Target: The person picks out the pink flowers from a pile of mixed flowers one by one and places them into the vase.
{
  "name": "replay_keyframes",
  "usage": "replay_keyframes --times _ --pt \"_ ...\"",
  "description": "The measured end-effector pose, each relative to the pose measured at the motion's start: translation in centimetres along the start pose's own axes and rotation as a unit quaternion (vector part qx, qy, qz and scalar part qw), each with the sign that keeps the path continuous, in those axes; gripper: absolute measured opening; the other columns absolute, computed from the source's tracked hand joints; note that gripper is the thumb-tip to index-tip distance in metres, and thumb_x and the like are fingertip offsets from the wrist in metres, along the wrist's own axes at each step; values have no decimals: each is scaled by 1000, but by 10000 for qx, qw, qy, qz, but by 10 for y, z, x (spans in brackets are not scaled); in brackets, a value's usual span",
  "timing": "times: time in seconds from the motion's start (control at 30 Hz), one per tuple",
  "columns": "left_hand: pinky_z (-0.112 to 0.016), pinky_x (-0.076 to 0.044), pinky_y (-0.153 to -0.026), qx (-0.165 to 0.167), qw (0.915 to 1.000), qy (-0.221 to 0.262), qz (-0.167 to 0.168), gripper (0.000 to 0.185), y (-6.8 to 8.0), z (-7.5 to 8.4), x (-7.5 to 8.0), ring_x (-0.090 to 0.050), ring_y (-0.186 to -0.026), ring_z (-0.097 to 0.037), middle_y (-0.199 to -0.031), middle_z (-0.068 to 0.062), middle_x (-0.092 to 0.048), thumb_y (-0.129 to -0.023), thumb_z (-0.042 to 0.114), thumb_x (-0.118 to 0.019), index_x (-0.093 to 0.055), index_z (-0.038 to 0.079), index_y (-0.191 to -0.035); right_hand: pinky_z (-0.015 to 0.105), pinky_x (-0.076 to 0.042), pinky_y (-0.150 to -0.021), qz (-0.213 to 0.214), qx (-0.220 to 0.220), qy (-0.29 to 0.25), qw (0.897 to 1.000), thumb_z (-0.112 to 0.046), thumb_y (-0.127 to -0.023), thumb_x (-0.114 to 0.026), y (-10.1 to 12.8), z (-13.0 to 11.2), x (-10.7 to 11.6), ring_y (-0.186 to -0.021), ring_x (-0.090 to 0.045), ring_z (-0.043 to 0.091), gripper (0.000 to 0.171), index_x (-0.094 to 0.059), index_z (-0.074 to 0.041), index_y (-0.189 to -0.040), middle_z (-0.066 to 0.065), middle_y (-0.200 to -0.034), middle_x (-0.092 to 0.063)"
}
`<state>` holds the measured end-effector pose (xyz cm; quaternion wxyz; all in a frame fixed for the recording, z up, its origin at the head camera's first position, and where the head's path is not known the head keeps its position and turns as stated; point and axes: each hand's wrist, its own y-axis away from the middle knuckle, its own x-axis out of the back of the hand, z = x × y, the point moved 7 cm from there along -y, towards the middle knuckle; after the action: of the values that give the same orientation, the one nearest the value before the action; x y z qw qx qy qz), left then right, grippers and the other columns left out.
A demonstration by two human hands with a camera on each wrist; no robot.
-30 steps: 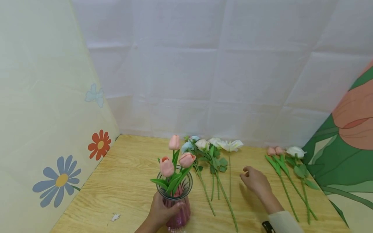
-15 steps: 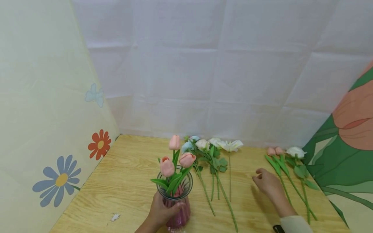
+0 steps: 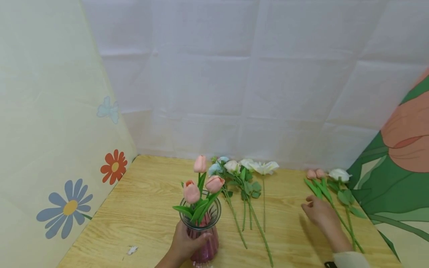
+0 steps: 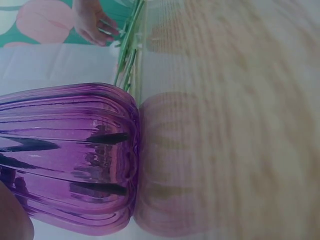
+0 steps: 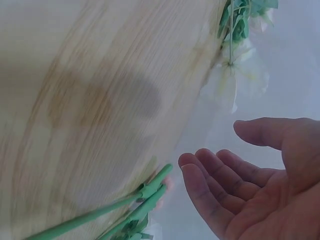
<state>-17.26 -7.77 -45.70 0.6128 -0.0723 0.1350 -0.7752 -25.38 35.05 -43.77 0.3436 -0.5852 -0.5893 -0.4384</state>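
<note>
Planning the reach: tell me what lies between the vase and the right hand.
In the head view, loose blue and white flowers lie on the table between vase and right hand.

A cream-coloured long sleeve (image 3: pixel 350 259) was worn on the right arm, with a dark band (image 3: pixel 329 264) seen at its cuff. The left hand (image 3: pixel 184 245) and forearm were bare.
</note>
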Motion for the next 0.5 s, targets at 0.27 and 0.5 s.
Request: replay_keyframes --times 0.27,0.5 --pt "-40 -50 -109 18 10000 -42 39 63 -1 -1 0 -62 -121 -21 -134 -18 -60 -86 9 -74 -46 12 -142 53 -54 -75 -35 -129 56 9999 -28 -99 -54 3 13 6 -100 -63 47 54 -49 18 -129 33 -118 -63" --pt "-30 -51 -107 47 9999 -72 85 62 0 -1 0 -62 -120 -20 -133 -16 -61 -86 10 -74 -46 11 -141 54 -54 -76 -82 -186 86 9998 -28 -99 -54 4 28 9 -98 -63 47 54 -51 17 -128 34 -117 -64"
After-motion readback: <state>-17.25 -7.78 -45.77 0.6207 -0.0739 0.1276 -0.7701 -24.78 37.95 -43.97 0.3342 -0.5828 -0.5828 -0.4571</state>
